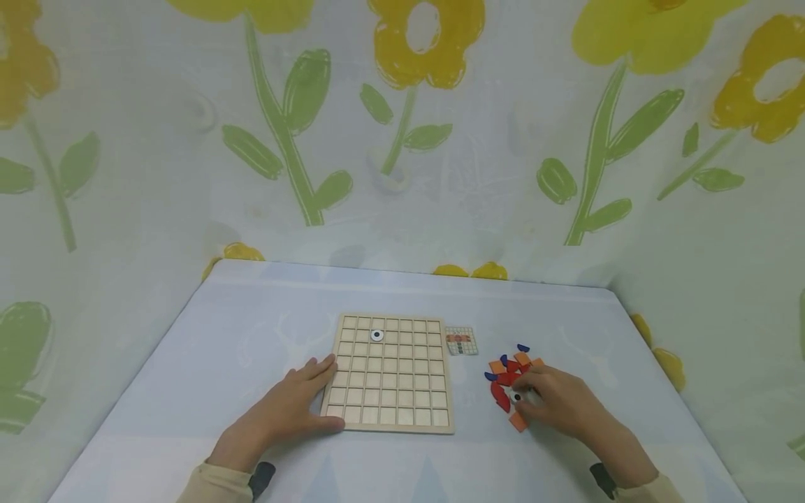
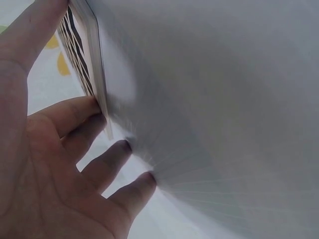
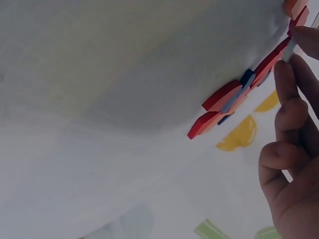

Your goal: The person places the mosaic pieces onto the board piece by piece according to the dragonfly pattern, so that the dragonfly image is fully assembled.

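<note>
The white table [image 1: 189, 391] runs in from its slanting left edge, with a broad stretch of surface before the left hand [image 1: 291, 407]. That hand's fingers are extended and spread, fingertips against the left edge of the wooden board [image 1: 388, 401], the thumb at its near left corner. The board lies flat, ruled into square cells inside a raised rim, well in from the table's far edge. A white disc [image 1: 376, 335] with a dark centre sits in the second row from the far side, third cell from the left.

Just beyond the board's right edge, near its far corner, lies a small patterned card [image 1: 462, 341]. A strip of table separates the board from a loose pile of red pieces [image 1: 497, 395], orange pieces [image 1: 518, 422] and blue pieces [image 1: 523, 348], some touching or overlapping. At the pile's right side, the right hand [image 1: 560, 402] has its fingers bent, thumb and forefinger pinching a second disc [image 1: 517, 397], white with a dark centre. Right of this hand, more tabletop reaches to the slanting right edge.
</note>
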`<state>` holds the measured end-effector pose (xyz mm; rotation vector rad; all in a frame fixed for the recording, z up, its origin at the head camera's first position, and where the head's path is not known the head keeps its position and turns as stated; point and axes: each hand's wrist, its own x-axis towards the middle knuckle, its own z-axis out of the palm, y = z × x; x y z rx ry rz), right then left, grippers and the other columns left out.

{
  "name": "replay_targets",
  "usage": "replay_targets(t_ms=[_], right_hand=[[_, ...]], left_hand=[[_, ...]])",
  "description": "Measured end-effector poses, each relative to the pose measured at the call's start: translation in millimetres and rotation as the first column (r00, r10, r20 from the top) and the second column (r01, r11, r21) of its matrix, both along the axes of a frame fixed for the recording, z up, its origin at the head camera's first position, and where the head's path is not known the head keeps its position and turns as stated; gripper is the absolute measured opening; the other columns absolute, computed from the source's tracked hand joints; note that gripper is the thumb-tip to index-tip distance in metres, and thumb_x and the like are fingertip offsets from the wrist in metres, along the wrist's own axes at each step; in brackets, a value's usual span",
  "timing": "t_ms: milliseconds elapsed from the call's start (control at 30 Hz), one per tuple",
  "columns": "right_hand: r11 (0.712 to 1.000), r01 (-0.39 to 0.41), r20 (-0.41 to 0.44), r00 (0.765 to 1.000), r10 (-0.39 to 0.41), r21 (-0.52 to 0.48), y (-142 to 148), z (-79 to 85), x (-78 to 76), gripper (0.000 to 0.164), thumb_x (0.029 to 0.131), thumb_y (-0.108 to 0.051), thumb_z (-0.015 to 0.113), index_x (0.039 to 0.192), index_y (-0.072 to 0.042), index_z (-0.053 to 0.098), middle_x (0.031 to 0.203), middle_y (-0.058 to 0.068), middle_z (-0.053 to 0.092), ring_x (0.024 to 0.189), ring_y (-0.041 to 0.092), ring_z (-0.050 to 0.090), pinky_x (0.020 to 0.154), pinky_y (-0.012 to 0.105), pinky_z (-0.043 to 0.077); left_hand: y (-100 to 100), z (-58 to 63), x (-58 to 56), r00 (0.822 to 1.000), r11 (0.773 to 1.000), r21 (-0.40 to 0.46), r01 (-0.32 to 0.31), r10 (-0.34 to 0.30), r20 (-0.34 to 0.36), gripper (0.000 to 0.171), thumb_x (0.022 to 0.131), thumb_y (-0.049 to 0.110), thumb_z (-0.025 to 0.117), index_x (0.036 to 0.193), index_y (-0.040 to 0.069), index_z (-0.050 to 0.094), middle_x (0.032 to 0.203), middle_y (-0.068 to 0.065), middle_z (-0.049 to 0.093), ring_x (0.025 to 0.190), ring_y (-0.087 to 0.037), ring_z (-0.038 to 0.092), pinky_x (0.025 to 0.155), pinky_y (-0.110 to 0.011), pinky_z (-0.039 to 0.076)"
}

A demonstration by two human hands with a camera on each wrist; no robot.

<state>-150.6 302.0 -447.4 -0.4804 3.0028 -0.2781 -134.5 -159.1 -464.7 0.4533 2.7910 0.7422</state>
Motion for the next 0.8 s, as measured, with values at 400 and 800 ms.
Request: replay_targets(t_ms=[400,800], right_hand=[[0.993,-0.093,-0.241,0.968,0.074,-0.072,-7.1,-0.9,-2.7,0.024,0.073,-0.030,0.089,0.090,-0.024,0.073,0.086,-0.013,0.064,0.082,0.011,0.063,0.068,0.023,0.059],[0.980,-0.144,-0.327,0.940,0.092,-0.138,-33.6,4.1,-13.4,0.031,0.071,-0.025,0.092,0.095,-0.021,0.073,0.090,-0.012,0.065,0.078,0.009,0.061,0.067,0.019,0.058]], left_hand=[[0.9,3.9,1.6,1.000,1.000,0.012,0.000,0.000,0.001,0.103,0.074,0.062,0.081,0.152,0.005,0.045,0.164,-0.004,0.033,0.151,-0.037,0.025,0.122,-0.058,0.021],[1.1,2.4,1.5,1.000,1.000,0.008,-0.006,0.006,0.007,0.104,0.074,0.063,0.080,0.153,0.006,0.045,0.164,-0.003,0.032,0.151,-0.036,0.024,0.123,-0.057,0.020]])
